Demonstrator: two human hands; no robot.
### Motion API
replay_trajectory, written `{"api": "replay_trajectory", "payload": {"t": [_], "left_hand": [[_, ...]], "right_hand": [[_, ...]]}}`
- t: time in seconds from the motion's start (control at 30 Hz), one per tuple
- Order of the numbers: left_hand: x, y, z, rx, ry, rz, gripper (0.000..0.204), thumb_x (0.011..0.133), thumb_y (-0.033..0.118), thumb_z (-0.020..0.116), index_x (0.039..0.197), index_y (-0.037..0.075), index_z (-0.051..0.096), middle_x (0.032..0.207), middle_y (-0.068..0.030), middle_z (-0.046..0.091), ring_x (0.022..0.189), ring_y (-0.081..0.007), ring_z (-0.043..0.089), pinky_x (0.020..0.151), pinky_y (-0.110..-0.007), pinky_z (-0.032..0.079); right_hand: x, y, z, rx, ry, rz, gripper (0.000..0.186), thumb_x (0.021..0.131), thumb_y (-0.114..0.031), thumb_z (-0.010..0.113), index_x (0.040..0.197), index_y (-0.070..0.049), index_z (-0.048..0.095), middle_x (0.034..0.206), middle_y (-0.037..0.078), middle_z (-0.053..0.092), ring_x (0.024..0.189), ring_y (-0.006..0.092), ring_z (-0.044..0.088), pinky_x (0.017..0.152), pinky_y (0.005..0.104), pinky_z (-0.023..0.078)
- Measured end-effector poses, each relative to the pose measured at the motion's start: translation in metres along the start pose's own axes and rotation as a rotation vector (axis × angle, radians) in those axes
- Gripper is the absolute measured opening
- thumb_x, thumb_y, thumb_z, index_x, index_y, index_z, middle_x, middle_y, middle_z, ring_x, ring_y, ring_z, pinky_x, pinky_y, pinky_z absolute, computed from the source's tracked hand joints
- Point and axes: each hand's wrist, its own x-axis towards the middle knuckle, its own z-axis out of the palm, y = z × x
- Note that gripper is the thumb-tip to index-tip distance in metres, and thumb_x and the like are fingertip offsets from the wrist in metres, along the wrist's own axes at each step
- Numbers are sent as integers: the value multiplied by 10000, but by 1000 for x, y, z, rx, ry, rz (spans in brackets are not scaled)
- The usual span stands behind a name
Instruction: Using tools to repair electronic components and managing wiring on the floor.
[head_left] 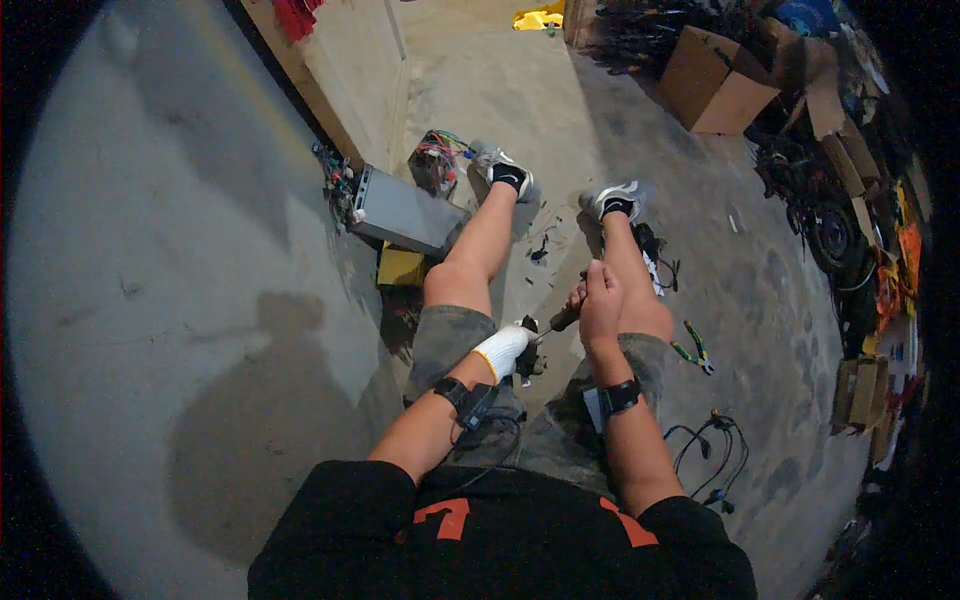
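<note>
While the left hand [505,350], wearing a white knitted glove, is steadying a small dark part [530,366], the bare right hand [599,305] is holding a screwdriver [564,319] by its dark handle. The right fingers are curling closed around this handle. The left fingers are closing against the dark part; their exact contact points are hidden, so the pinch cannot be told in detail. The screwdriver's shaft is pointing toward the left hand and is meeting the dark part, or passing just beside it; which of the two cannot be told. The dark part is sitting between the person's thighs, near the middle of the floor [800,330] as seen from above.

Green-handled pliers [694,348] are lying on the floor beside the right knee, with black cables [715,450] resting nearer the person. Along the floor's left edge, a grey metal case [405,212] is leaning over a yellow box [401,267], and a bundle of coloured wires [437,160] is lying near the left shoe [505,170]. Toward the floor's far right corner, an open cardboard box [710,85] is standing tilted beside piled clutter.
</note>
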Motion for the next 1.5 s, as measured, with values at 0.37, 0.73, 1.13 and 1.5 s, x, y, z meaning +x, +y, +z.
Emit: {"api": "replay_trajectory", "payload": {"t": [0.37,0.73,1.13,1.5], "left_hand": [[-6,2,1,6,99,39,101,888,137,589,974,99,553,768,-89,599,658,-253,602,575,-439,492],[10,-9,-5,-102,178,101,101,901,116,550,979,52,545,761,-137,583,621,-305,593,555,-480,519],[13,-6,-1,-171,169,152,120,870,113,602,932,57,517,780,-127,587,634,-310,617,570,-474,527],[4,21,11,-200,272,117,111,858,118,615,879,50,530,713,-103,550,566,-264,572,533,-439,511]], "right_hand": [[-4,16,-18,-273,310,-209,292,1012,-270,456,860,-26,509,608,52,524,499,159,542,503,312,447],[0,27,-9,-432,419,-282,330,1026,-275,436,811,-29,482,569,48,503,487,151,526,493,312,447],[13,-21,-45,-93,499,-342,290,1007,-272,513,868,-19,544,673,25,522,541,129,512,514,283,438],[71,97,-24,-911,-104,-321,354,870,-330,673,927,20,676,805,173,682,740,265,656,691,378,502]]}}
